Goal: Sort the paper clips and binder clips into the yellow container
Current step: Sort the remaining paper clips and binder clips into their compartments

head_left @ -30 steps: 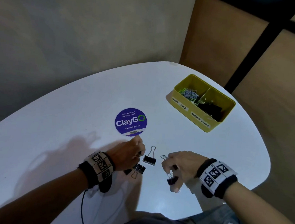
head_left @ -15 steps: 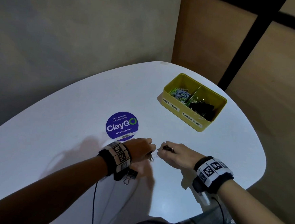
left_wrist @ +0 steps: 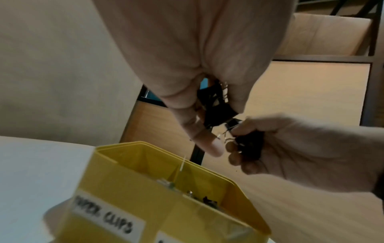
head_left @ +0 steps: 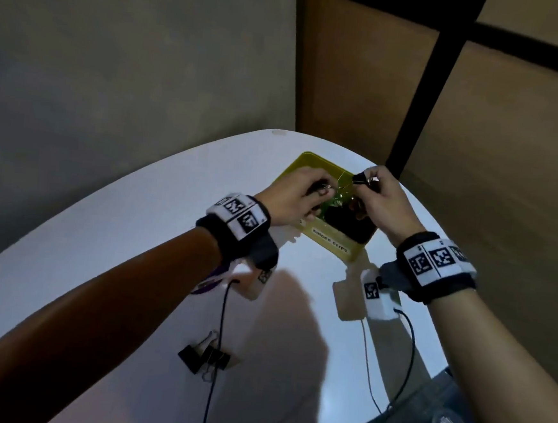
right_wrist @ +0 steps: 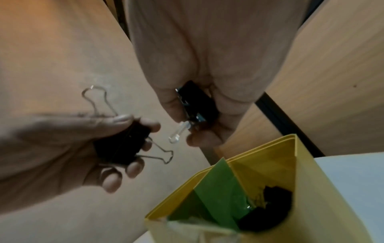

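Head view: my left hand [head_left: 292,195] and right hand [head_left: 380,199] both hover above the yellow container [head_left: 330,240], fingers curled. In the right wrist view my left fingers [right_wrist: 133,169] clamp a black binder clip [right_wrist: 122,146]. Its wire handles splay outward, one toward the container, one up and away. My right hand grips a second binder clip [right_wrist: 197,105] between thumb and fingers, long axis running along the fingers, one wire loop pointing down toward the container.

The container lies directly below both hands. A divider [right_wrist: 220,189] splits it. The dark pile of binder clips [right_wrist: 270,208] fills the right compartment, the side under my right hand. My left hand sits over the compartment labelled paper clips [left_wrist: 104,222], so I judge it must shift right before release.

Two more binder clips [head_left: 204,357] lie on the white table [head_left: 101,247], near my body, well apart from the container.
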The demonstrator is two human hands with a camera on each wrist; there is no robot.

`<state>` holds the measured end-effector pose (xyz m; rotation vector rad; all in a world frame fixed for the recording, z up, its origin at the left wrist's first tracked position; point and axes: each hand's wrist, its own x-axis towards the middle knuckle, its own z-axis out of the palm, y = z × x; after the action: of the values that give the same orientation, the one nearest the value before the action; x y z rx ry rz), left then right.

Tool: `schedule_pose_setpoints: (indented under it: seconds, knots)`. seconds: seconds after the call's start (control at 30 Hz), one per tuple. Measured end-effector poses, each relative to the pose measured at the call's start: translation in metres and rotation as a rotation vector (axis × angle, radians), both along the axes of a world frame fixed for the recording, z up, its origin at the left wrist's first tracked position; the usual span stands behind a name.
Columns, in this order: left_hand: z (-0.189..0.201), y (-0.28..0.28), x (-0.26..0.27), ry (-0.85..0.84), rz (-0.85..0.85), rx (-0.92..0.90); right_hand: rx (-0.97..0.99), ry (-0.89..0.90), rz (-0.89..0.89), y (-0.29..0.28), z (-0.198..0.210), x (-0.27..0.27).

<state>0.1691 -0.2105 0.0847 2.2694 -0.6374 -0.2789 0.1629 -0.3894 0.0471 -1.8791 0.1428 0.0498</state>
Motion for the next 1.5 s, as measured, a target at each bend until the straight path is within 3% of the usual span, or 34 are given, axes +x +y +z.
schedule_pose_setpoints:
  seconds: [0.1, 0.23, 0.6, 0.77, 0.87, 1.03, 1.13, 1.23, 1.37, 1.43, 1.5]
  knots:
    - [-0.012, -0.034, 0.025, -0.103, 0.002, 0.160, -0.156, 0.073, 0.003, -0.008, -0.007, 0.019]
    - [-0.031, -0.057, 0.042, -0.076, 0.008, 0.287, -0.392, 0.174, 0.078, -0.017, -0.012, 0.025]
    - [-0.037, -0.038, 0.030, -0.082, 0.016, 0.261, -0.307, -0.010, 0.024, -0.008, -0.017, -0.006]
    - [-0.033, 0.003, -0.011, -0.057, 0.038, 0.196, -0.352, -0.181, -0.057, 0.011, -0.021, -0.046]
    - [-0.043, 0.037, -0.040, -0.021, 0.011, 0.231, -0.289, -0.195, 0.051, 0.026, -0.026, -0.075]
    - [-0.076, 0.106, -0.111, -0.001, 0.065, 0.139, 0.063, 0.018, 0.226, 0.043, -0.042, -0.141]
    - [-0.113, 0.150, -0.158, -0.019, 0.104, 0.132, 0.162, 0.049, -0.021, 0.037, -0.063, -0.181]
    - [-0.139, 0.172, -0.191, -0.016, 0.149, 0.342, 0.011, 0.081, -0.433, 0.010, -0.098, -0.221]
    - [-0.160, 0.167, -0.213, -0.006, 0.021, 0.633, -0.293, 0.305, -0.807, -0.024, -0.146, -0.263]
    - [-0.167, 0.156, -0.215, -0.032, 0.034, 0.631, -0.361, 0.550, -0.795, -0.041, -0.179, -0.275]
    - [-0.170, 0.143, -0.213, -0.001, 0.103, 0.594, -0.399, 0.817, -0.584, -0.060, -0.224, -0.280]
